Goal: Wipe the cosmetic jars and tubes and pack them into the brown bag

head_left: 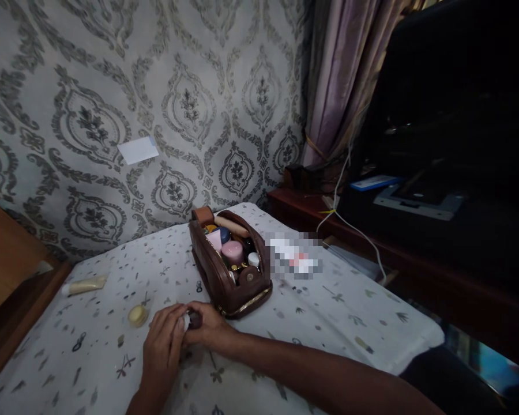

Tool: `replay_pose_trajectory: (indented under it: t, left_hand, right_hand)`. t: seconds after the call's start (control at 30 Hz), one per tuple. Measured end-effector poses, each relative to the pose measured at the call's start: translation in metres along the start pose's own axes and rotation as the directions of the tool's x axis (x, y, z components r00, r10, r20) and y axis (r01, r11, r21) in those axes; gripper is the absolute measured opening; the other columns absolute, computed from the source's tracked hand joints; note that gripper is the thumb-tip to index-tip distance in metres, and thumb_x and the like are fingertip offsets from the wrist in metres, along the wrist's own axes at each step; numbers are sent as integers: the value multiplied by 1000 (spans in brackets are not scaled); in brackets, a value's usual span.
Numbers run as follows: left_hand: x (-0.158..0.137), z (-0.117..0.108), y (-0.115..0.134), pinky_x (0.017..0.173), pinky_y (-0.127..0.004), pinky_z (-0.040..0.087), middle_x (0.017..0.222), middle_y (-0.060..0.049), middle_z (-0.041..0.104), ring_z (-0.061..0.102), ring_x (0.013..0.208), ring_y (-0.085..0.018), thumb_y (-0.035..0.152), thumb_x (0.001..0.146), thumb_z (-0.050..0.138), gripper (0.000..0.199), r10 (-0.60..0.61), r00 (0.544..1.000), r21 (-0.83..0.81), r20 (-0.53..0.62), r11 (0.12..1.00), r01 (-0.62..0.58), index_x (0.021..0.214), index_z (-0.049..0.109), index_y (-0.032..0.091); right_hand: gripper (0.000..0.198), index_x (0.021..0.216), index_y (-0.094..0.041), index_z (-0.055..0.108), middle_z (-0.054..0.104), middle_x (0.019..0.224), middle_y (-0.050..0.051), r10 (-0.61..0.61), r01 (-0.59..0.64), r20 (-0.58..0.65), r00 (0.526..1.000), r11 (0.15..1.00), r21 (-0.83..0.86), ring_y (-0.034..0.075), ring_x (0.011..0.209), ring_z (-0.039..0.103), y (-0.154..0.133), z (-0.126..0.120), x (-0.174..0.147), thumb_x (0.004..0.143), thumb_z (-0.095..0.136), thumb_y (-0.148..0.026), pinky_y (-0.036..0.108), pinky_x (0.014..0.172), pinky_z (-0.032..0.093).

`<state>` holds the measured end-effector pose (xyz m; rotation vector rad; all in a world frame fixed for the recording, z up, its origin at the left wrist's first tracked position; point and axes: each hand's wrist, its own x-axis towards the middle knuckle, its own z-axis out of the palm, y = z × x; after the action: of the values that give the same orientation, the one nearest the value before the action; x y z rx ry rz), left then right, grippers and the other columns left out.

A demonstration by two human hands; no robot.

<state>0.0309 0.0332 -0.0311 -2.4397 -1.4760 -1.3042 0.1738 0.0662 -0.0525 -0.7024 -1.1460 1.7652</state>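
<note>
Head view: a small dark item (194, 320) sits between both hands (162, 334) (213, 328).

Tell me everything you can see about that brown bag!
The brown bag looks like leather, long, with a gold-coloured zip at its near end and a lighter brown piece, perhaps a strap, at its far end. It stands upright on patterned cloth, top open, holding things like a round pink container.

Grey damask-patterned wallpaper (190, 104): dimly lit.
Glossy black screen (450, 109): deep shadow, faint reflections.
White-and-red patch (294, 256): pixelated into coarse blocks.
</note>
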Motion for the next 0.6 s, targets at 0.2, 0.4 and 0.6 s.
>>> replay_pose_trajectory:
  t: [0.2,0.4,0.6]
  left_hand:
    - [2,-2,1,92,-38,55,111,-11,73,68,103,-23,42,99,40,41,-233,972,-189,31,953,235,107,72,17]
    - [5,-4,2,89,-39,58,105,-10,76,69,104,-26,50,97,42,47,-457,885,-341,88,821,458,106,73,16]
    - [0,-4,-10,78,-43,62,94,-10,77,71,94,-30,50,90,51,40,-378,926,-277,-12,891,360,103,76,21]
  right_hand:
    - [72,91,-18,61,64,73,-6,62,-63,17,998,995,77,11,64,57,2,-1,1,33,96,-40,25,63,47]
    - [76,100,-21,67,63,76,-6,47,-47,-31,998,999,-10,8,62,53,-3,0,-4,34,97,-44,20,57,41]
    - [77,110,-21,70,67,85,-2,-39,39,20,999,999,-3,8,57,52,-3,2,-5,41,94,-45,21,54,44]
